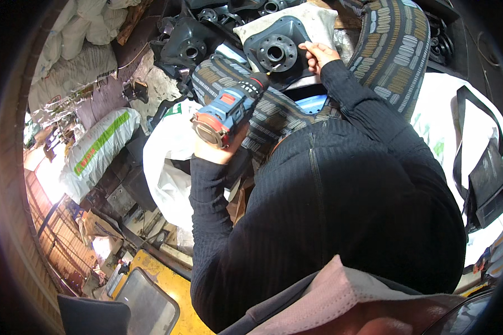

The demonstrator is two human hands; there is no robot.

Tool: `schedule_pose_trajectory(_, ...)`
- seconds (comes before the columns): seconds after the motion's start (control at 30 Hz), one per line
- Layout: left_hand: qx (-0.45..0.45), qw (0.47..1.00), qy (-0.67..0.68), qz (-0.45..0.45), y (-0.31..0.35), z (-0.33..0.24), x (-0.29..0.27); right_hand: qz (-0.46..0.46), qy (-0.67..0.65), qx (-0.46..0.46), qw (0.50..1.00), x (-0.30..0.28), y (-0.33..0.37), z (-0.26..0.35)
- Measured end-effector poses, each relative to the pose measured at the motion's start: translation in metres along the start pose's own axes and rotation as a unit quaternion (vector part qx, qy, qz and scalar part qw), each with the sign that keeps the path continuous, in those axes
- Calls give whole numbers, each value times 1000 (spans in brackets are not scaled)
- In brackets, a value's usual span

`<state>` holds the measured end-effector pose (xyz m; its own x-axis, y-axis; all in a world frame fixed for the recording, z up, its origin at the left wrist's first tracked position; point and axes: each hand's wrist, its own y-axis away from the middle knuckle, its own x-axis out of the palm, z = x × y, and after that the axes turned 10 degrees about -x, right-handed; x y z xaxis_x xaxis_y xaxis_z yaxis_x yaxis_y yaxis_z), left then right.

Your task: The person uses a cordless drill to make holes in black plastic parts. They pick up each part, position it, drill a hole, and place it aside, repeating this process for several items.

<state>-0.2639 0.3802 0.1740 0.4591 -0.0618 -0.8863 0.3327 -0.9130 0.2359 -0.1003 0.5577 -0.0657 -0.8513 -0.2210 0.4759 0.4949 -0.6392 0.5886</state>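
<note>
A blue and red cordless drill (229, 109) is gripped in my left hand (221, 149), whose fingers are mostly behind the tool. Its chuck points up and right, and the short bit reaches the lower edge of a dark metal flange (288, 46); whether it touches, I cannot tell. The round flange has a large centre hole ringed by smaller holes, and sits on a squarish dark plate (296, 25) over a whitish sack (323, 19). Beside the flange's right rim, the fingertips of my right hand (321, 56) are pinched together; anything between them is too small to name.
Patterned fabric (394, 47) covers my legs on both sides of the plate. Another dark flanged part (185, 49) lies at the upper left, among several similar metal parts. White bags (170, 167) flank me. A yellow surface (179, 293) is at the lower left.
</note>
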Motion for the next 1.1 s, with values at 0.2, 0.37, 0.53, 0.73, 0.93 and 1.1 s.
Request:
schedule_pose_trajectory(0.2, -91, 994, -1, 58, -8, 22, 7, -13, 415, -156, 896, 35, -16, -1)
schedule_pose_trajectory(0.37, -94, 989, -22, 112, -21, 35, 17, 16, 457, -206, 865, 28, -24, -8)
schedule_pose_trajectory(0.53, -161, 974, -33, 158, -37, 27, 18, 26, 457, -207, 865, 29, -25, -7)
schedule_pose_trajectory(0.73, -172, 951, -15, 258, -83, 47, 10, 32, 451, -227, 862, 29, -26, -10)
schedule_pose_trajectory(0.93, -11, 945, -236, 226, -72, 62, 18, 15, 462, -243, 853, 31, -25, -3)
schedule_pose_trajectory(1.1, -241, 929, -42, 277, -66, 28, 21, 16, 457, -259, 851, 33, -21, -8)
